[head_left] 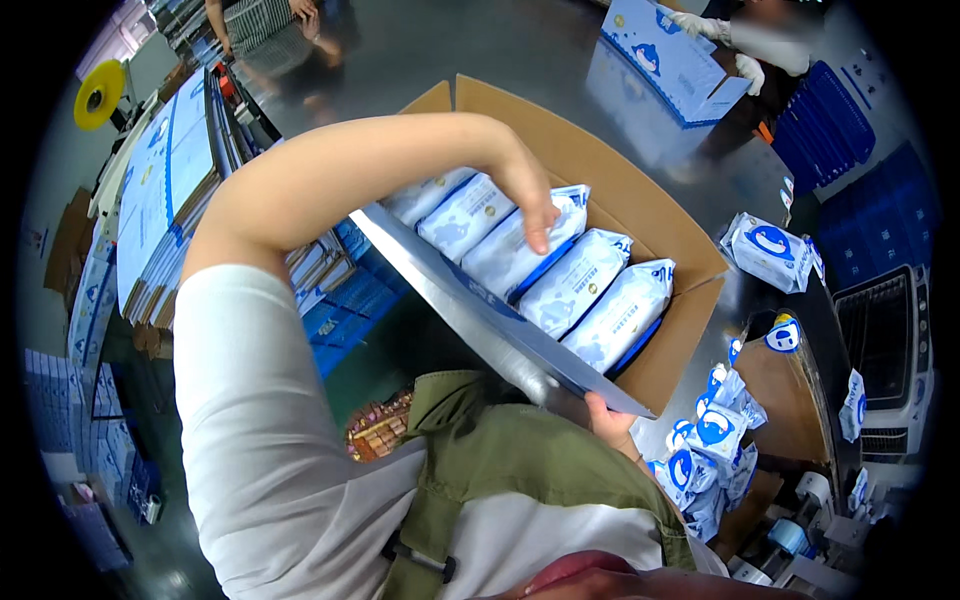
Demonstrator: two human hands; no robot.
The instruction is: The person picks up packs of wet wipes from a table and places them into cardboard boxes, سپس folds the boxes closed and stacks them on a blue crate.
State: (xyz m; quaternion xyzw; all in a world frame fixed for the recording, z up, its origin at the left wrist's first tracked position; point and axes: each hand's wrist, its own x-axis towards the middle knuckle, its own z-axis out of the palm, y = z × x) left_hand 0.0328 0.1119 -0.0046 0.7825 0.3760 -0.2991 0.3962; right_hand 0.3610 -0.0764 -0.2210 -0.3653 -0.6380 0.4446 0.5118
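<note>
The central carton (610, 165) held a row of packs (575, 285), top not yet closed; the left hand (525, 190) touched one, its fingers' grip unclear, the right hand (610, 426) held the five-o'clock corner, and loose packs (715, 432) lay at four o'clock

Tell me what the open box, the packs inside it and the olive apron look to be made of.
The open box looks like cardboard, matt brown inside with a smoother blue outside. The packs seem to be thin plastic film, slightly glossy, judging by their crinkled ends. The olive apron looks like matt woven cloth, perhaps cotton, given its soft folds.
</note>
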